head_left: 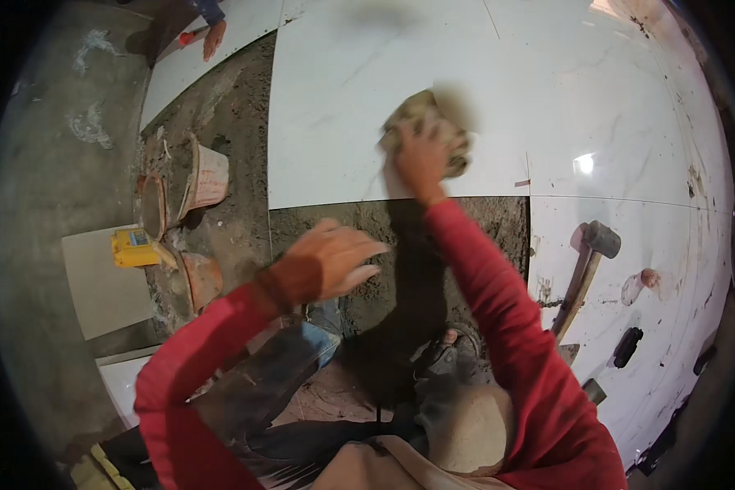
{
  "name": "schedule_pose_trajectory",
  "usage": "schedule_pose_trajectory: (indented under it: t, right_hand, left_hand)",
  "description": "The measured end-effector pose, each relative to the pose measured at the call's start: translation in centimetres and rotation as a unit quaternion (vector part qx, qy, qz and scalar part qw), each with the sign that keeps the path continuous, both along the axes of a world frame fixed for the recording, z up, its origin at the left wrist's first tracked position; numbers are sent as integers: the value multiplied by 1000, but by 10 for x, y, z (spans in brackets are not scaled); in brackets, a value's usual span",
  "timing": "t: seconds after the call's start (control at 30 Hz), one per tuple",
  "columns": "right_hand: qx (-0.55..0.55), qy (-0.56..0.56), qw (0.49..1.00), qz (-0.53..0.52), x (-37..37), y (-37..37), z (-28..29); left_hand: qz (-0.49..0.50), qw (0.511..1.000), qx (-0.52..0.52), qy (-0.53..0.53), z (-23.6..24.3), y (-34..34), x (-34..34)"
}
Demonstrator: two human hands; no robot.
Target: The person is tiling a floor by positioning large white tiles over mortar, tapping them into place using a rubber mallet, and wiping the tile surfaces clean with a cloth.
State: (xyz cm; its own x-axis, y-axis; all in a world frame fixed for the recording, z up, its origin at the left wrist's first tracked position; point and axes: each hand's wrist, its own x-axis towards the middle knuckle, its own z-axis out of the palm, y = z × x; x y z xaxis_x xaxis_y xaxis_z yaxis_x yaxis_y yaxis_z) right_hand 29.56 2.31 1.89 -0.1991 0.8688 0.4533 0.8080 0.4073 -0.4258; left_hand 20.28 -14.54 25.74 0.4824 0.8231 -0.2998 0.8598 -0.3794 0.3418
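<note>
My right hand [420, 159] presses a crumpled tan cloth [416, 106] onto a large white marbled tile [335, 122], arm stretched forward. The fingers are spread over the cloth and bunch it. My left hand [331, 257] hovers above the strip of grey mortar [482, 237] in front of me, holding nothing, thumb and fingers apart. The tile's near edge borders that mortar.
On the right tiles lie a rubber mallet [603, 239] and a black object [627, 347]. To the left, buckets [208, 175] stand on rough mortar, near a yellow box-shaped item [135, 247]. Another person's hand [214, 39] rests on the far left tile.
</note>
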Motion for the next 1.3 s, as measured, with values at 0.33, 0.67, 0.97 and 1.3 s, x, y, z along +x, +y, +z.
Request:
schedule_pose_trajectory:
  t: [0.33,0.67,0.97,1.3]
  right_hand:
    - [-261,163,945,110,3,18,100]
    - [12,-148,985,-88,88,55,3]
    - [8,-144,989,25,-128,-89,34]
    - [-320,287,869,246,-200,-33,47]
  left_hand:
    - [419,907,-18,49,209,-150,-39]
    - [756,525,328,-212,79,-350,0]
    - [738,379,330,-451,25,-393,-16]
    - [805,365,278,-377,-17,-390,-36]
